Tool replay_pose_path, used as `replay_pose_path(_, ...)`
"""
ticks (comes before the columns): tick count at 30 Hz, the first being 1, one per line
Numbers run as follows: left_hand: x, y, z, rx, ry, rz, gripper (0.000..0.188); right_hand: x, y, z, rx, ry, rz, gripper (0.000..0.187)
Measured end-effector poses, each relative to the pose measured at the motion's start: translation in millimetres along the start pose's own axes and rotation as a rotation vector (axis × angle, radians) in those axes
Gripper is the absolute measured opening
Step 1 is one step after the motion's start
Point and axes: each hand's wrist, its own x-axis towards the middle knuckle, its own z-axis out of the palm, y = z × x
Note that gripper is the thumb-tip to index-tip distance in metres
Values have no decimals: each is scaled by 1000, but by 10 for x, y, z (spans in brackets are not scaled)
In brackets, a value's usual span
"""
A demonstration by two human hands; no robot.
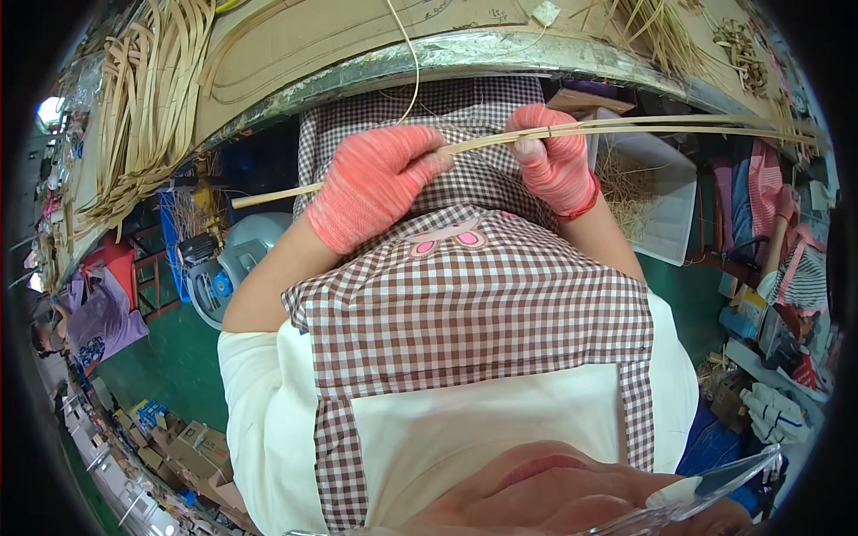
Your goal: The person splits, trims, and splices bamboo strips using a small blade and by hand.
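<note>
Both of my hands wear pink knit gloves. A few thin, pale bamboo-like strips (483, 142) run across in front of my checked apron. My left hand (375, 183) is closed around them, and their short end sticks out past it to the left. Farther right, my right hand (554, 161) pinches the same strips between thumb and fingers. Beyond it they fan slightly apart and reach toward the right edge of the view. The parts inside my fists are hidden.
A workbench (447, 52) with a worn edge curves ahead of me. A thick bundle of strips (147, 116) drapes over its left side; more strips (657, 36) lie at the far right. Below right stands a pale bin (675, 201) of shavings. A grey-green machine (259, 241) sits at left.
</note>
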Motion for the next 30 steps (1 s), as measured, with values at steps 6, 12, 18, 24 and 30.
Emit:
replay_pose_path(6,-40,22,103,-13,103,107,18,-94,125,98,35,34,-40,35)
replay_pose_path(12,-34,36,98,-22,80,131,18,-105,83,132,3,20,-41,38)
replay_pose_path(18,-45,76,64,-126,13,-13,19,-109,51,98,188,-69,173,52)
replay_pose_path(24,-38,37,87,-89,15,46,20,-37,118,161,2,-1,-196,39)
replay_pose_path(30,-46,47,91,-131,-4,42,21,-31,-51,116,180,-121,49,55)
